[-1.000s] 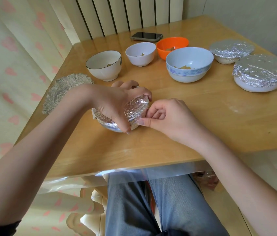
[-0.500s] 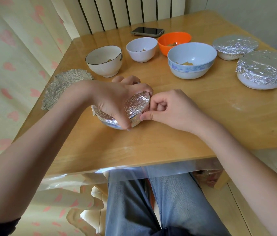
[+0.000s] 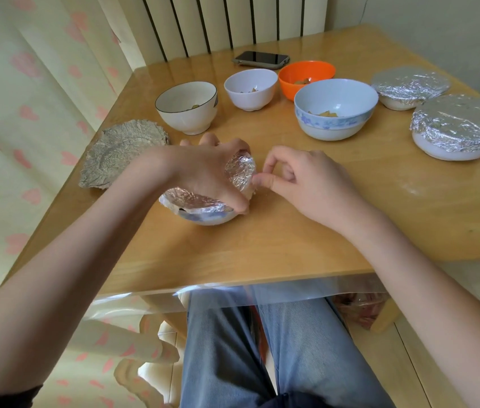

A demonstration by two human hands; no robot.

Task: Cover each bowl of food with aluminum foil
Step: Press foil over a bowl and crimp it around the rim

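Foil-wrapped bowl (image 3: 203, 212), near the front edge of the wooden surface (image 3: 262, 245), directly before the seated person. The left hand (image 3: 215, 175) lies over its top, fingers curled down around the foil (image 3: 240, 172) and gripping the rim on the near and far sides; a band of blue-patterned bowl wall shows below the foil. The right hand (image 3: 300, 179) sits just right of the bowl, thumb and forefinger pinching the foil edge at the rim, the other fingers curled.

Compared with half a second ago, the right forefinger has lifted into a higher arch above the thumb, and the left hand has rolled further over the bowl, exposing more crimped foil on the near-left side. The bowl has kept its place.

Left of the bowl, touching nothing, lies a crumpled spare foil sheet (image 3: 123, 157) at the surface's left edge. Behind the bowl stand four uncovered bowls holding bits of food: a black-rimmed white bowl (image 3: 187, 107), a small white bowl (image 3: 250, 89), an orange bowl (image 3: 306, 76) and a large blue-banded bowl (image 3: 336, 108). Far right of the bowl are two foil-covered bowls, the farther one (image 3: 409, 86) smaller, the nearer one (image 3: 462, 126) larger. A phone (image 3: 260, 58) lies at the far edge. The left forearm hides the bowl's left flank.
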